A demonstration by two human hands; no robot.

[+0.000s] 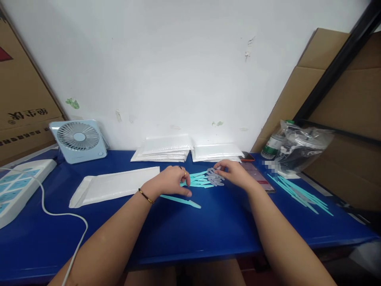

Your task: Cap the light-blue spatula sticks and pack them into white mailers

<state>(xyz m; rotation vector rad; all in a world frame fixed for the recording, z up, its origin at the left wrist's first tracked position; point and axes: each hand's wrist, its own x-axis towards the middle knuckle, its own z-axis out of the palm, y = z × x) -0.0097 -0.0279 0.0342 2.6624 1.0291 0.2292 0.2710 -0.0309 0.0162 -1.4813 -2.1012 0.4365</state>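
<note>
Several slim teal eyebrow razors (198, 180) lie in a heap at mid-table, partly covered by my left hand (175, 180). That hand hovers at the heap's left side, thumb apart from its curled fingers; nothing is visible between them. A single teal razor (183, 201) lies nearer to me, its left end under the hand. On the heap's right is a cluster of small translucent caps (214, 179). My right hand (230, 171) reaches them from the right, thumb and index pinched on what looks like one clear cap, mostly hidden by the fingers.
A white padded mailer (116, 184) lies at left, with stacked mailers (166, 147) along the wall. More razors (300, 194) lie at right near a phone (258, 178), a bottle (272, 146) and a plastic bag (306, 147). A fan (79, 139), power strip (22, 182) and cable (59, 214) occupy the left.
</note>
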